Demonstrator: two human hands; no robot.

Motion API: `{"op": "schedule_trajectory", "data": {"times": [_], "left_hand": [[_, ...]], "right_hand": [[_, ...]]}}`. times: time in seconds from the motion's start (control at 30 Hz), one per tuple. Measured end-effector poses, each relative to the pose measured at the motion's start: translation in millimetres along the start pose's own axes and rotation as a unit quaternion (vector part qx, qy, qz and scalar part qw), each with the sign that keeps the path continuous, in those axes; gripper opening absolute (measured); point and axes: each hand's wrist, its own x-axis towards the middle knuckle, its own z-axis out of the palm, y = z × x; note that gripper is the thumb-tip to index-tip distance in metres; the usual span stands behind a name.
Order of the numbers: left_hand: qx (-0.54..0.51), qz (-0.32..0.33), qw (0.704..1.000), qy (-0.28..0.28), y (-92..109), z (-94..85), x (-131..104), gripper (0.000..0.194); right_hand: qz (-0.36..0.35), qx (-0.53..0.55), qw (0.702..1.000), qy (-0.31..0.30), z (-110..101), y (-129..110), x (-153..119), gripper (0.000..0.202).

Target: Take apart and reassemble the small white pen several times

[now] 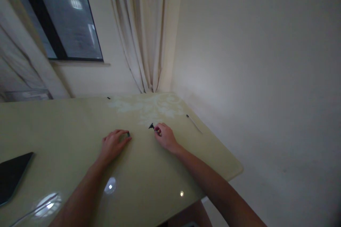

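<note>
My left hand [114,144] rests low over the pale yellow-green table [138,184]. Its thumb and forefinger pinch a small dark block-like piece [128,134], too small to name. To the right of it, my right hand [165,136] is closed on a small dark razor-like tool [151,126] with a T-shaped head. That head points left, toward the other hand, and most of the handle is hidden by the fingers. A gap of bare tabletop separates the two hands.
A thin white stick with a dark tip [194,123] lies near the right edge. A black flat device [14,175] and a cable [34,209] are at left. Near the back edge sits a small dark piece [108,98]. A wall [253,78] borders the right side.
</note>
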Motion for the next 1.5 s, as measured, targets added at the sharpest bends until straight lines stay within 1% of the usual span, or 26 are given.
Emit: {"op": "schedule_trajectory", "data": {"times": [0.07, 0.17, 0.27, 0.33, 0.4, 0.43, 0.5, 0.57, 0.63, 0.7, 0.77, 0.83, 0.9, 0.97, 1.03, 1.1, 1.2, 1.27, 1.3, 1.33, 1.4, 1.5], "left_hand": [[0.014, 0.001, 1.0, -0.005, 2, -1.5, -2, 0.041], [0.033, -0.008, 0.999, -0.013, 3, -4.3, -6, 0.041], [0.039, -0.019, 0.999, -0.018, 4, -5.9, -7, 0.043], [0.034, -0.022, 0.999, -0.014, 4, -5.7, -6, 0.043], [0.028, -0.025, 0.999, -0.01, 4, -4.7, -5, 0.042], [0.024, -0.025, 0.999, -0.008, 3, -4.0, -4, 0.042], [0.015, -0.023, 1.0, -0.007, 1, -2.5, -3, 0.042], [0.009, -0.019, 1.0, 0.0, 1, -1.3, -2, 0.043], [0.009, -0.02, 1.0, 0.022, 4, -0.1, -2, 0.045], [0.012, -0.01, 0.998, 0.055, 13, 2.0, -4, 0.047], [0.003, 0.024, 0.997, 0.07, 25, 6.2, -7, 0.047], [-0.018, 0.083, 0.995, 0.052, 37, 12.8, -10, 0.044], [-0.043, 0.136, 0.99, 0.02, 44, 20.6, -13, 0.041], [-0.067, 0.159, 0.985, 0.001, 44, 27.3, -14, 0.038], [-0.095, 0.158, 0.983, -0.001, 39, 31.4, -14, 0.038], [-0.12, 0.155, 0.981, 0.001, 33, 32.5, -13, 0.039], [-0.139, 0.152, 0.979, -0.004, 27, 30.6, -13, 0.041], [-0.139, 0.145, 0.98, -0.004, 28, 28.5, -14, 0.042], [-0.139, 0.145, 0.98, -0.004, 28, 27.5, -15, 0.042], [-0.14, 0.147, 0.979, -0.005, 29, 26.7, -15, 0.041], [-0.146, 0.159, 0.976, -0.013, 29, 25.1, -16, 0.037], [-0.154, 0.173, 0.972, -0.027, 29, 22.5, -14, 0.032]], "right_hand": [[0.005, -0.01, 1.0, -0.01, 20, -21, 10, 0.015], [0.037, -0.04, 0.998, -0.009, 46, -49, 26, 0.015], [0.066, -0.078, 0.995, -0.017, 68, -69, 33, 0.018], [0.07, -0.097, 0.992, -0.03, 77, -75, 33, 0.019], [0.065, -0.107, 0.992, -0.036, 74, -73, 32, 0.02], [0.064, -0.111, 0.991, -0.033, 67, -67, 32, 0.02], [0.08, -0.136, 0.988, -0.008, 42, -47, 32, 0.022], [0.115, -0.189, 0.975, 0.035, 3, -17, 30, 0.021], [0.15, -0.234, 0.958, 0.076, -41, 17, 23, 0.023], [0.186, -0.252, 0.944, 0.103, -83, 50, 11, 0.028], [0.222, -0.249, 0.935, 0.119, -115, 76, -4, 0.031], [0.222, -0.238, 0.941, 0.095, -133, 91, -17, 0.032], [0.206, -0.22, 0.951, 0.065, -137, 94, -24, 0.03], [0.178, -0.199, 0.963, 0.036, -126, 85, -24, 0.03], [0.139, -0.178, 0.974, 0.015, -105, 66, -18, 0.03], [0.1, -0.16, 0.982, -0.007, -75, 41, -10, 0.027], [0.054, -0.141, 0.987, -0.047, -24, -2, 1, 0.022], [0.032, -0.148, 0.985, -0.08, 6, -26, 6, 0.021], [0.038, -0.16, 0.983, -0.084, 18, -36, 7, 0.022], [0.048, -0.167, 0.981, -0.088, 28, -44, 7, 0.021], [0.049, -0.163, 0.981, -0.096, 41, -55, 6, 0.021], [0.025, -0.15, 0.982, -0.113, 44, -59, 4, 0.02]]}}
